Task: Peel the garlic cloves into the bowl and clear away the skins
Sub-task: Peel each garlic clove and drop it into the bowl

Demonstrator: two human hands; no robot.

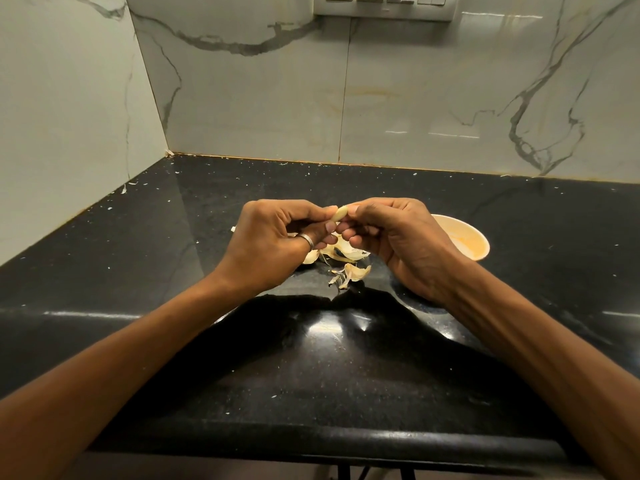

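Note:
A pale garlic clove [339, 214] is held above the black counter, pinched between both hands. My left hand [273, 242], with a ring on one finger, grips its lower end with thumb and fingers. My right hand [398, 237] pinches its upper end with curled fingertips. Below the hands lies a heap of papery garlic skins [341, 254], with a few loose pieces [353, 273] nearer to me. A cream bowl [465, 237] stands on the counter just right of my right hand, partly hidden behind it; its contents are not visible.
The black stone counter [311, 358] runs into a corner of marble-patterned wall tiles [277, 98]. Small skin flecks are scattered along the back edge. A switch panel [384, 6] sits high on the wall. The counter's front edge [311, 441] is near me.

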